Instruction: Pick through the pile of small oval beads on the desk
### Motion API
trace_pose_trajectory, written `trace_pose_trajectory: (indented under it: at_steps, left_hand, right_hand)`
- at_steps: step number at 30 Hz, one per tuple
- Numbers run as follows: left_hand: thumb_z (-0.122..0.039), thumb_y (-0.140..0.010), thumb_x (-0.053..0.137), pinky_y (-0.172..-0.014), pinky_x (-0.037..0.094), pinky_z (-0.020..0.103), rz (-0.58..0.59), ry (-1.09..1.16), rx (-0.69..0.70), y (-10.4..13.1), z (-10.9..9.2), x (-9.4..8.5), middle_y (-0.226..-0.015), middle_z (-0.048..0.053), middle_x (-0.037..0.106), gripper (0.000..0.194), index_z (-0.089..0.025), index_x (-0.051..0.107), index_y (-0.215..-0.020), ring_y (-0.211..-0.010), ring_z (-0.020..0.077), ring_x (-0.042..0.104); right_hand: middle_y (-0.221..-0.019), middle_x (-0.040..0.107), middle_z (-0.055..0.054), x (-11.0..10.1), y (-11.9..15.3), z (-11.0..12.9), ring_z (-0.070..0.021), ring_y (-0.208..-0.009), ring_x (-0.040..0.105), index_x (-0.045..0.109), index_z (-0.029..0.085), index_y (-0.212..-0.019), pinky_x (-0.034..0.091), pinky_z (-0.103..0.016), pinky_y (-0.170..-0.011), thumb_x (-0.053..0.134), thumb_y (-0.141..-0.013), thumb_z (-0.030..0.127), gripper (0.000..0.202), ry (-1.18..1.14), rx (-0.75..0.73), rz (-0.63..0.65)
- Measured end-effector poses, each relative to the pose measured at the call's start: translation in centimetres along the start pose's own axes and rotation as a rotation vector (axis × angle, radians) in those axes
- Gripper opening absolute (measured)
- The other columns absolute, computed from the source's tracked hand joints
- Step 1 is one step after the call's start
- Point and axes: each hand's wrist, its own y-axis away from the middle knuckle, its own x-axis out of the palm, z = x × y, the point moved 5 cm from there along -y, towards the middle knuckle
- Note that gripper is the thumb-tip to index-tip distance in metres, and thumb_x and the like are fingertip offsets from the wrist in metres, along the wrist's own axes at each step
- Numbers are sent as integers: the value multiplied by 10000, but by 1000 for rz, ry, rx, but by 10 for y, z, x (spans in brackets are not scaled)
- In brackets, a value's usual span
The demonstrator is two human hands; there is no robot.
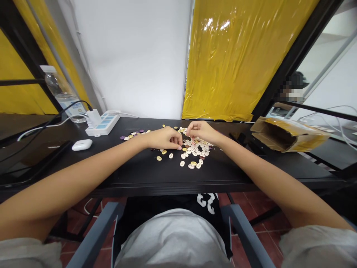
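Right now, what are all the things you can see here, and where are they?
buttons: a heap, too many to count, mostly cream with some yellow and purple, middle of the table
table: one, black, across the view
power strip: one, white and blue, back left
earbud case: one, white, left side
water bottle: one, clear, back left corner
dark flat device: one, black, left edge; cannot tell what kind
cardboard box: one, brown with yellow tape, lying open on its side, right
plastic sheet: yellow, hanging behind
chair arms: two, grey, below the table
left hand: fingers curled at the heap's left edge
right hand: fingertips pinched together above the heap
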Motion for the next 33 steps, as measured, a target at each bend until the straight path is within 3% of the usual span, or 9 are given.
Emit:
trace_pose_trajectory:
  at_steps: [5,13,16,19,24,33]
  left_hand:
    - [-272,-821,648,-652,478,232,4,-34,9,-1,1,1,-813,44,729,192,-158,721,-958,-693,134,648]
    - [-242,-819,600,-627,442,224,-71,-118,37,-1,2,-1,-772,14,675,92,-167,639,-857,-686,127,616]
    - [-213,-816,579,-642,442,228,-106,-127,38,0,1,-3,-786,12,674,122,-167,638,-912,-689,128,610]
    - [-178,-846,521,-678,453,242,-121,-134,62,-1,-3,-3,-861,21,698,253,-177,651,-1063,-695,128,614]
    - [-84,-873,423,-893,451,283,-93,-161,199,-2,-18,7,-1109,59,692,393,-214,694,-1128,-971,170,643]
    - [-93,-878,411,-827,456,305,-91,-290,161,-3,-16,12,-992,69,651,349,-183,692,-1065,-872,179,620]
  right_hand:
    - [-677,672,-24,1,2,-1,-93,-507,548,719,129,-855,432,-215,-462,710,-691,168,169,-64,59,0]
    - [-690,690,-42,-5,-1,-8,-96,-503,562,694,136,-769,441,-215,-470,713,-695,148,77,-44,59,34]
    - [-729,701,-50,-6,-1,-6,-100,-522,584,686,135,-784,451,-215,-485,681,-704,139,81,-12,60,36]
    - [-732,695,-38,-4,3,1,-105,-540,592,707,139,-830,450,-216,-496,644,-723,158,126,45,26,127]
    - [-655,666,-13,-2,12,10,-101,-536,549,747,138,-849,403,-209,-485,598,-755,201,187,229,-14,346]
    - [-679,689,-25,-13,13,6,-118,-579,563,767,140,-787,406,-220,-535,569,-735,204,214,405,-12,400]
